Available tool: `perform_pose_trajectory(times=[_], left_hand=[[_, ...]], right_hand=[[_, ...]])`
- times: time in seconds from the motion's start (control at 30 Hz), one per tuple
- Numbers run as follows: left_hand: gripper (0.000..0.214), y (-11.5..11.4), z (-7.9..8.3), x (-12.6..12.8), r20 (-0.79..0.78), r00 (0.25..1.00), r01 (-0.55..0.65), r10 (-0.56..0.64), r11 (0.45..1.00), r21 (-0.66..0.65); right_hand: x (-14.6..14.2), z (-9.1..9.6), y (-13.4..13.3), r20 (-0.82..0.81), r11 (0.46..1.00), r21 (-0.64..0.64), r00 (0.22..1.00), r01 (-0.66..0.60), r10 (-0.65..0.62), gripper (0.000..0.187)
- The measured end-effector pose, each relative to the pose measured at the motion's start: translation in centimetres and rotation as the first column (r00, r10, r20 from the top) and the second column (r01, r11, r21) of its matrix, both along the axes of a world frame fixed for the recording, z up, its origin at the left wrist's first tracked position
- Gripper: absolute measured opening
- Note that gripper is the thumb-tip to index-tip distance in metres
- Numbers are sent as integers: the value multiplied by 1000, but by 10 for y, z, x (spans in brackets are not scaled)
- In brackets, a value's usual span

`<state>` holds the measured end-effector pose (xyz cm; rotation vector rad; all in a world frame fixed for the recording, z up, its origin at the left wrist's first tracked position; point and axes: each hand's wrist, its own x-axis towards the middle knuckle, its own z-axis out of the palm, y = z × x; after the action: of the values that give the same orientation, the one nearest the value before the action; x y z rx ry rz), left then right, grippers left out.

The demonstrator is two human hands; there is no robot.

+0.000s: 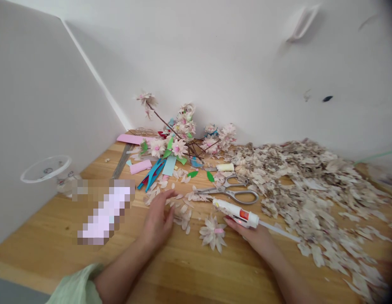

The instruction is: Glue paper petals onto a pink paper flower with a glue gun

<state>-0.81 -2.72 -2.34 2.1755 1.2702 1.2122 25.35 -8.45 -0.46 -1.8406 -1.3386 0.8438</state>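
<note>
My right hand (251, 236) is closed round a white glue gun (236, 212) whose nozzle points left, a glue stick jutting from its back. A pale petal flower (212, 233) lies on the wooden table (189, 270) just left of that hand. My left hand (158, 219) rests palm down, fingers reaching onto loose pale petals (183, 215); whether it pinches one is unclear.
Scissors (233, 192) lie behind the glue gun. A heap of husk-like petals (309, 185) covers the right side. Finished flowers on twigs (179, 139), coloured paper strips (154, 171) and a clear plastic cup (45, 169) stand at the back left by white walls.
</note>
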Motion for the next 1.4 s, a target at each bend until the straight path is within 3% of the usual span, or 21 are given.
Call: perform_pose_trajectory(times=[0.27,0.43,0.57,0.73,0.87,1.0,1.1,1.23,1.33,1.4], left_hand=[[50,-10,25,-11,-90,949,292,-301,951,-98],[55,-8,25,-16,-227,917,299,-329,941,-157],[59,-8,24,-15,-245,918,281,-312,948,-153],[67,-9,22,-14,-206,946,237,-250,968,-83],[58,-8,17,-13,-175,961,214,-213,977,-16],[49,-3,16,-14,93,996,-12,10,1000,27],[47,4,19,-15,408,891,-198,201,979,-49],[52,9,20,-16,599,750,-253,281,958,-133],[61,12,18,-20,575,759,-240,306,952,-190],[62,15,16,-24,482,819,-214,311,945,-246]], right_hand=[[5,-6,3,24,999,-31,1000,-13,13,31],[8,-11,4,1,998,-56,1000,-13,13,33],[9,-13,3,-24,998,-57,1000,-12,11,36],[9,-15,3,-10,998,-63,1000,-1,1,37],[8,-15,3,-25,999,-53,1000,7,-9,37],[6,-11,2,-27,999,-35,999,26,-27,35],[4,-8,0,-41,999,-17,998,36,-36,31],[2,-4,-1,-29,1000,-5,999,26,-26,28],[2,-4,-1,1,1000,-10,1000,28,-28,29],[1,-3,-1,10,1000,-12,1000,28,-28,30]])
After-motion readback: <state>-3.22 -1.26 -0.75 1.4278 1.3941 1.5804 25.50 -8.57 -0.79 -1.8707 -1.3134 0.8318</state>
